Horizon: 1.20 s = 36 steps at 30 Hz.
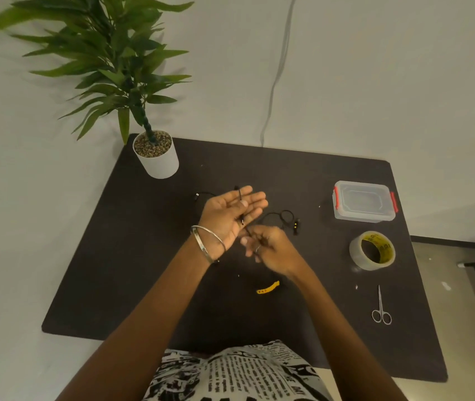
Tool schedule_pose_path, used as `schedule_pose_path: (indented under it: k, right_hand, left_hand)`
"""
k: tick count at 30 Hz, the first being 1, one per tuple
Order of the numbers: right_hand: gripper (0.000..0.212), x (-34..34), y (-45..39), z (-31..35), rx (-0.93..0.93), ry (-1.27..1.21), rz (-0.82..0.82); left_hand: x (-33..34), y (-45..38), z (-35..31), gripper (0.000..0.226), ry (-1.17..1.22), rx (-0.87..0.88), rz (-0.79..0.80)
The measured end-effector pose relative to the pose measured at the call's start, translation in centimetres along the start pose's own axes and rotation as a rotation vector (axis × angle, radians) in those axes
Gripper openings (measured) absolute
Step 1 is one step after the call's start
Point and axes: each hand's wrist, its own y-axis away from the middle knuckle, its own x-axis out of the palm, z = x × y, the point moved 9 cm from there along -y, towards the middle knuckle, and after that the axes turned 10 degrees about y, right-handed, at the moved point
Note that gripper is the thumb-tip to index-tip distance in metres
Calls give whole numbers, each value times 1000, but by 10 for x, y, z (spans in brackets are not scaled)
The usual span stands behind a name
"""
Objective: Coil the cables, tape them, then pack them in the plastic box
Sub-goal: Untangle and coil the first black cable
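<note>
Pinching the thin black cable point(243, 224), the right hand point(271, 250) hovers over the desk's point(143, 256) middle, while the left hand point(230, 211) lies palm-up with straight fingers, the cable running across it. Near the right edge sit the closed plastic box point(363, 201), tape roll point(372, 250) and scissors point(381, 308).

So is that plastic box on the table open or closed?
Closed. The plastic box has its clear lid on, and the red clips at both ends sit against its sides. Nothing shows inside.
</note>
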Motion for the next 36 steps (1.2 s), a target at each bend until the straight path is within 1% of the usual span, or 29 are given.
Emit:
schedule_pose_path:
  k: [2,5,8,11,15,17,20,22,25,28,32,34,36]
  right_hand:
    - [16,6,11,5,-2,81,90]
    - [16,-2,30,17,-31,146,160]
    - [13,-19,40,31,-77,216,165]
    - [12,-38,43,39,-119,283,138]
    - [10,-74,42,41,-145,229,10]
    - [10,-91,39,41,-144,163,-59]
    - [13,-108,29,40,-134,87,-168]
    - [14,-112,22,41,-137,53,-203]
    - [14,-111,16,43,-140,12,-203]
    - [13,-108,17,42,-143,-49,-194]
    - [9,-108,19,37,-143,-100,-185]
    - [7,-109,18,37,-142,-118,-183]
    - [5,-111,16,37,-135,-137,-188]
  left_hand:
    - [-8,-4,-9,36,-123,59,-11]
    - [-18,-6,-11,47,-347,88,1]
    - [-23,-4,0,52,-516,65,19]
    - [-22,1,18,52,-602,4,98]
    - [-18,10,43,50,-579,-160,232]
    - [-10,17,52,48,-575,-231,343]
    - [8,32,59,57,-465,-340,539]
    - [20,42,62,59,-383,-413,621]
    - [30,47,61,51,-286,-443,640]
    - [30,45,55,41,-229,-428,590]
    - [24,40,51,35,-233,-401,513]
    - [23,42,54,38,-246,-434,538]
    - [29,50,60,44,-251,-504,638]
